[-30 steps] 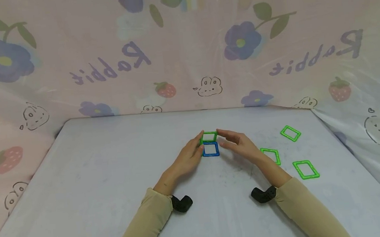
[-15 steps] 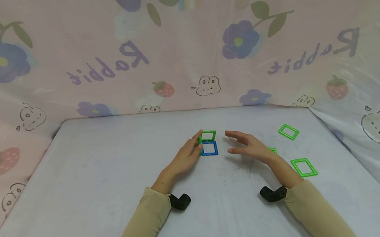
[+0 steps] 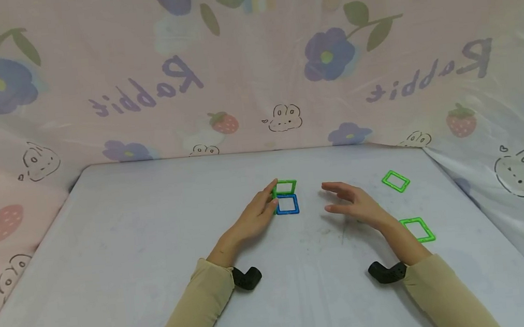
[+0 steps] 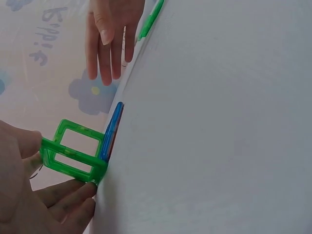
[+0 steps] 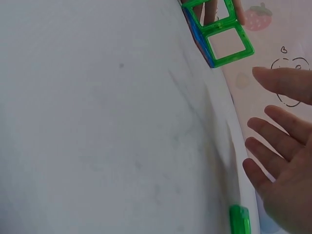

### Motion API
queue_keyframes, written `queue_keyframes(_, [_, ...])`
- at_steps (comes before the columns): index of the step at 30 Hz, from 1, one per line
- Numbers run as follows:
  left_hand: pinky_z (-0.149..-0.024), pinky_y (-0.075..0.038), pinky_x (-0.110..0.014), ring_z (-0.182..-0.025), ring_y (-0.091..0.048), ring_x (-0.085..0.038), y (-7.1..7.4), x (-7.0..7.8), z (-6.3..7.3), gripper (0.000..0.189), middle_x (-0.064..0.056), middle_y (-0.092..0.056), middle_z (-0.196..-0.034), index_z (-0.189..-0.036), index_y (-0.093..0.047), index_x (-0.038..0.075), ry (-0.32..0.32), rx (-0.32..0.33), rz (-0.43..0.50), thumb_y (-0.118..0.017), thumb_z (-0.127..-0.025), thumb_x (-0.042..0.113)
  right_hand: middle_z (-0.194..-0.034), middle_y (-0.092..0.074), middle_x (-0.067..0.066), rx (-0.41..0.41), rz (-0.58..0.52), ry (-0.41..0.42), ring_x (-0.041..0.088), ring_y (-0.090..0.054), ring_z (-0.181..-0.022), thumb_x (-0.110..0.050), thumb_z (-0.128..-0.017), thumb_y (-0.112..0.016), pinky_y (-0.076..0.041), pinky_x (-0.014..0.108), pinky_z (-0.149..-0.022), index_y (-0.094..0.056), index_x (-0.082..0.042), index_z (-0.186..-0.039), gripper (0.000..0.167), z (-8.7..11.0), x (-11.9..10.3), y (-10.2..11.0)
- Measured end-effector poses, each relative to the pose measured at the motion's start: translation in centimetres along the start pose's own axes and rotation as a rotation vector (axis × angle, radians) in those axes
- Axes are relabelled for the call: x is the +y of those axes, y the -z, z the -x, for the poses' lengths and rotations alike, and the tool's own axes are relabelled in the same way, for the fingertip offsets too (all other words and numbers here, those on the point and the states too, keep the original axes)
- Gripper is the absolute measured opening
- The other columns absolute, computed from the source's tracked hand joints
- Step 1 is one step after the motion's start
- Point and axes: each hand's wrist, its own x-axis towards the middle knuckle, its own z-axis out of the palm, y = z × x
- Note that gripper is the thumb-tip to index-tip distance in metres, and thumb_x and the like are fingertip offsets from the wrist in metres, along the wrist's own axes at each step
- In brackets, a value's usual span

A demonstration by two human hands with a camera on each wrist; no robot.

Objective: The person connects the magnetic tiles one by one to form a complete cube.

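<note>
- Mid-frame, left hand [image 3: 251,217] touched left green panel [image 4: 73,153] with straightish fingers, apparently bracing it upright.
- Blue square [image 4: 112,131] lay flat, perhaps anchoring the standing back green panel [image 3: 286,181]; contact showed poorly.
- Right hand [image 3: 358,204], right of centre, spread empty fingers.

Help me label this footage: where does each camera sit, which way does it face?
Head: on the head, facing forward and down at the table; left hand, right hand and both sleeves show.
Left wrist: worn there, facing the green frames; both hands show.
Right wrist: worn there, facing the table; right hand, part of left hand show.
Shared: wrist views both show the blue frame.
</note>
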Motion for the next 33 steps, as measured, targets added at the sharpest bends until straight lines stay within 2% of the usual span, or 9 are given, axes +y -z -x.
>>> queue_keyframes(9, [-0.111, -0.03, -0.048, -0.134, -0.04, -0.032, 0.0, -0.1, 0.0, 0.055, -0.022, -0.045, -0.14, -0.155, -0.017, 0.012, 0.01, 0.001, -0.008, -0.037, -0.105, 0.022, -0.144, -0.047, 0.015, 0.021, 0.05, -0.044, 0.037, -0.036, -0.136, -0.025, -0.088, -0.07, -0.026, 0.055, -0.11, -0.045, -0.005, -0.141, 0.061, 1.2, 0.6, 0.9])
queue_keyframes(16, [-0.111, -0.03, -0.048, -0.134, -0.039, -0.032, 0.2, 0.1, 0.1, 0.055, -0.021, -0.045, -0.141, -0.155, -0.018, 0.014, 0.011, 0.01, 0.006, -0.039, -0.104, 0.021, -0.142, -0.048, 0.016, 0.037, 0.069, -0.054, 0.036, -0.038, -0.135, -0.022, -0.087, -0.071, -0.027, 0.054, -0.109, -0.048, -0.004, -0.139, 0.06, 2.0, 0.8, 1.6])
queue_keyframes(20, [-0.111, -0.029, -0.048, -0.134, -0.039, -0.032, 0.1, 0.1, 0.1, 0.055, -0.022, -0.045, -0.14, -0.155, -0.017, 0.012, -0.005, 0.006, 0.013, -0.039, -0.104, 0.02, -0.141, -0.05, 0.016, 0.053, 0.082, -0.065, 0.035, -0.037, -0.135, -0.021, -0.086, -0.072, -0.025, 0.055, -0.11, -0.051, -0.005, -0.137, 0.058, 2.6, 1.0, 1.9])
queue_keyframes(27, [-0.112, -0.028, -0.048, -0.136, -0.038, -0.033, 0.1, 0.2, 0.1, 0.055, -0.021, -0.041, -0.144, -0.154, -0.018, 0.014, 0.011, 0.005, 0.004, -0.039, -0.104, 0.02, -0.139, -0.052, 0.016, 0.07, 0.135, -0.089, 0.037, -0.034, -0.136, -0.025, -0.085, -0.074, -0.024, 0.059, -0.108, -0.052, -0.007, -0.136, 0.058, 3.4, 1.3, 2.4])
queue_keyframes(33, [-0.112, -0.029, -0.048, -0.134, -0.039, -0.032, 0.1, 0.2, 0.0, 0.055, -0.022, -0.045, -0.14, -0.154, -0.018, 0.011, -0.005, 0.002, 0.008, -0.039, -0.104, 0.019, -0.135, -0.053, 0.019, 0.074, 0.197, -0.055, 0.04, -0.037, -0.132, -0.02, -0.082, -0.076, -0.025, 0.059, -0.105, -0.055, -0.002, -0.132, 0.057, 4.0, 1.7, 2.8])
